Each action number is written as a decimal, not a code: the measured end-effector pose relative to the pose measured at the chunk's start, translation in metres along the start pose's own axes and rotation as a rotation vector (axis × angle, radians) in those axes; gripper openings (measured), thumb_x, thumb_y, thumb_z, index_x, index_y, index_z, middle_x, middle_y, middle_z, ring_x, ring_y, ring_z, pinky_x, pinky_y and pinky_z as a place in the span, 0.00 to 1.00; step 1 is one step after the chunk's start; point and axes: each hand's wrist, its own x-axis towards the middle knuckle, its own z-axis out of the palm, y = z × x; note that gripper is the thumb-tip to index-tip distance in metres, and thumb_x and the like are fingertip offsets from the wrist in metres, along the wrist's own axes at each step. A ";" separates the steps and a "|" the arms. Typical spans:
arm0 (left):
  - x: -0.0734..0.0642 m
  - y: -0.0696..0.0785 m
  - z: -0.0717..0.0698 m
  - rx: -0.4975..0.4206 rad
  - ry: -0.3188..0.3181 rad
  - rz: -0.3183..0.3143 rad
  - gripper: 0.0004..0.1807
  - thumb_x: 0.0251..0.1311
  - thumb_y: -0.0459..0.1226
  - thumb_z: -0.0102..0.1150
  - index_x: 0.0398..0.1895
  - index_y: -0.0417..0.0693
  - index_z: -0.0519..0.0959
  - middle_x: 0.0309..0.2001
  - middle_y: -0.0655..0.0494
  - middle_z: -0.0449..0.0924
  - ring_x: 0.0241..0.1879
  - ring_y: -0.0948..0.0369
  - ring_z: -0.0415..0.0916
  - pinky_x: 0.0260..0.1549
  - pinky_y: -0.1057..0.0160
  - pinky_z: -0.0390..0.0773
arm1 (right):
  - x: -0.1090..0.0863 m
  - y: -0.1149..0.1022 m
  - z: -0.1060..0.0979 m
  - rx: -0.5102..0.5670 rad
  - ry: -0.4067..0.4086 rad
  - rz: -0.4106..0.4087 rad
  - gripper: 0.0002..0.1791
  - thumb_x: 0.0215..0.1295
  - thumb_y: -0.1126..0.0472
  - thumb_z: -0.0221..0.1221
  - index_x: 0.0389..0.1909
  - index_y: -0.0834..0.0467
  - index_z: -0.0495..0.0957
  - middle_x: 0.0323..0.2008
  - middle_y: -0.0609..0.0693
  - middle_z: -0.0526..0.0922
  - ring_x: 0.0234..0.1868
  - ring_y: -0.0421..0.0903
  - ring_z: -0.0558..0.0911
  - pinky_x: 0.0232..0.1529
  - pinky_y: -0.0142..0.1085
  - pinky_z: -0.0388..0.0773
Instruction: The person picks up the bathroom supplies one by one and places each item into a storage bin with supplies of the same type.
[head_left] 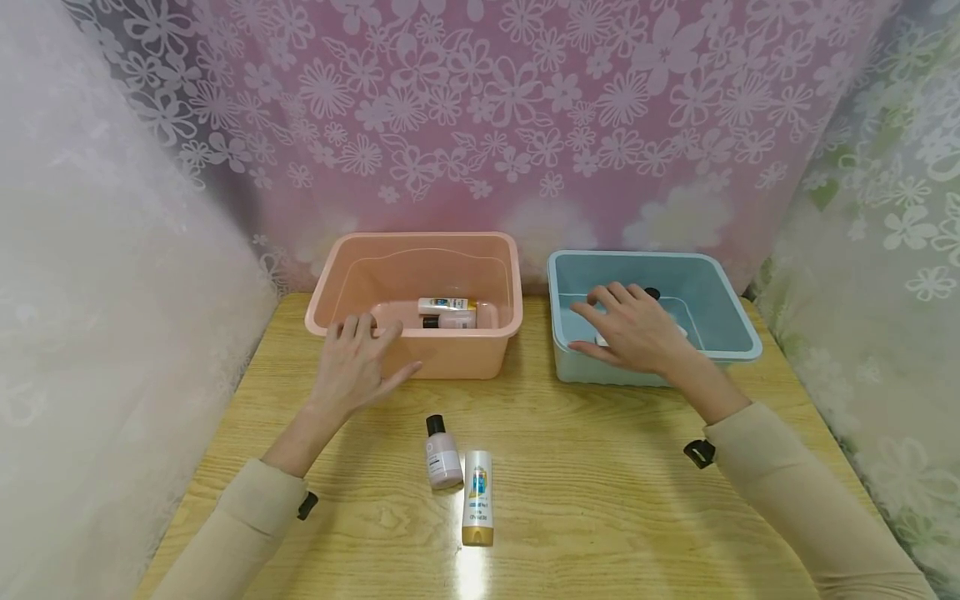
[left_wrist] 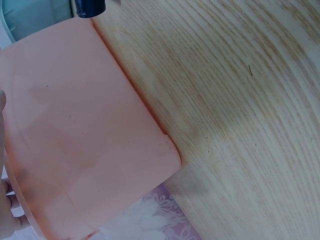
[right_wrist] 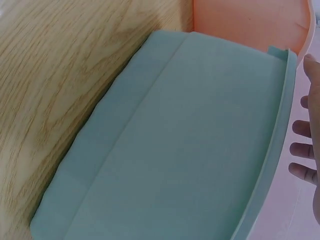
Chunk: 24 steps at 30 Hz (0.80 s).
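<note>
My left hand (head_left: 348, 367) is at the front rim of the peach-coloured plastic basin (head_left: 450, 357), thumb spread out to the right and nothing held. In the left wrist view its fingers (left_wrist: 15, 220) show along the rim. Over the front of the blue basin (head_left: 611, 373) hovers my right hand (head_left: 633, 329), fingers apart and nothing in them. Part of a white item (head_left: 602, 340) and a black cap (head_left: 652, 293) show inside, the rest hidden by this hand. Inside the peach basin lie a white bottle (head_left: 442, 305) and a pinkish bottle with a black cap (head_left: 457, 320).
On the wooden table (head_left: 600, 483), in front of the basins, lie a pinkish black-capped bottle (head_left: 442, 461) and a white bottle with a gold cap (head_left: 477, 492). A pink flowered curtain (head_left: 510, 125) hangs behind the basins, with pale curtains on both sides.
</note>
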 end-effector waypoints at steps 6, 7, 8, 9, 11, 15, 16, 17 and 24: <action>0.001 0.001 -0.001 0.002 -0.001 0.004 0.38 0.59 0.71 0.54 0.57 0.51 0.76 0.42 0.41 0.78 0.42 0.42 0.76 0.43 0.46 0.75 | 0.001 -0.010 0.006 -0.008 0.053 0.014 0.42 0.79 0.26 0.33 0.59 0.55 0.80 0.47 0.59 0.84 0.44 0.61 0.83 0.42 0.54 0.82; 0.001 0.001 -0.001 0.001 -0.001 0.003 0.38 0.59 0.71 0.55 0.57 0.51 0.76 0.42 0.41 0.78 0.42 0.42 0.76 0.43 0.46 0.75 | 0.002 -0.012 0.007 -0.012 0.060 0.015 0.42 0.79 0.26 0.32 0.59 0.55 0.80 0.48 0.59 0.84 0.44 0.61 0.83 0.42 0.54 0.83; 0.001 0.001 -0.001 0.000 0.000 0.001 0.38 0.58 0.71 0.56 0.57 0.51 0.76 0.42 0.41 0.78 0.43 0.42 0.77 0.44 0.46 0.76 | 0.002 -0.014 0.007 -0.011 0.066 0.014 0.42 0.79 0.27 0.32 0.59 0.55 0.80 0.48 0.60 0.84 0.44 0.61 0.84 0.43 0.54 0.83; 0.001 0.001 -0.001 0.001 0.000 0.001 0.38 0.58 0.71 0.56 0.57 0.51 0.76 0.42 0.41 0.78 0.43 0.42 0.77 0.44 0.46 0.76 | 0.003 -0.016 0.009 -0.007 0.074 0.014 0.41 0.79 0.27 0.34 0.59 0.56 0.80 0.48 0.60 0.84 0.45 0.61 0.84 0.43 0.54 0.84; 0.001 0.001 -0.001 0.003 0.003 0.000 0.38 0.58 0.71 0.56 0.57 0.52 0.76 0.42 0.41 0.78 0.43 0.42 0.76 0.43 0.46 0.75 | 0.005 -0.020 0.010 0.004 0.086 0.015 0.40 0.79 0.27 0.36 0.60 0.56 0.80 0.49 0.60 0.84 0.45 0.61 0.84 0.44 0.54 0.84; 0.000 0.000 0.000 0.007 0.016 0.009 0.38 0.58 0.71 0.56 0.56 0.51 0.76 0.43 0.39 0.79 0.42 0.41 0.76 0.42 0.46 0.75 | 0.011 -0.027 0.013 0.017 0.109 0.015 0.40 0.78 0.27 0.38 0.60 0.56 0.80 0.51 0.60 0.84 0.47 0.60 0.84 0.47 0.54 0.84; 0.000 0.000 0.000 0.007 0.018 0.011 0.38 0.58 0.71 0.56 0.56 0.51 0.76 0.43 0.39 0.79 0.42 0.41 0.76 0.42 0.46 0.75 | 0.013 -0.029 0.014 0.018 0.111 0.015 0.41 0.78 0.27 0.37 0.61 0.56 0.80 0.51 0.60 0.84 0.47 0.60 0.84 0.48 0.54 0.84; 0.000 0.000 0.000 0.008 0.019 0.012 0.38 0.58 0.71 0.55 0.56 0.51 0.76 0.43 0.39 0.79 0.42 0.41 0.76 0.42 0.46 0.75 | 0.015 -0.031 0.014 0.021 0.114 0.017 0.41 0.78 0.26 0.36 0.61 0.56 0.80 0.51 0.60 0.84 0.48 0.60 0.84 0.48 0.54 0.84; 0.000 0.000 -0.001 0.000 0.014 0.003 0.38 0.59 0.71 0.55 0.56 0.51 0.75 0.41 0.40 0.78 0.42 0.41 0.76 0.42 0.47 0.74 | 0.027 -0.038 0.016 0.040 0.114 0.009 0.46 0.78 0.26 0.30 0.60 0.58 0.81 0.54 0.61 0.84 0.53 0.61 0.83 0.53 0.55 0.84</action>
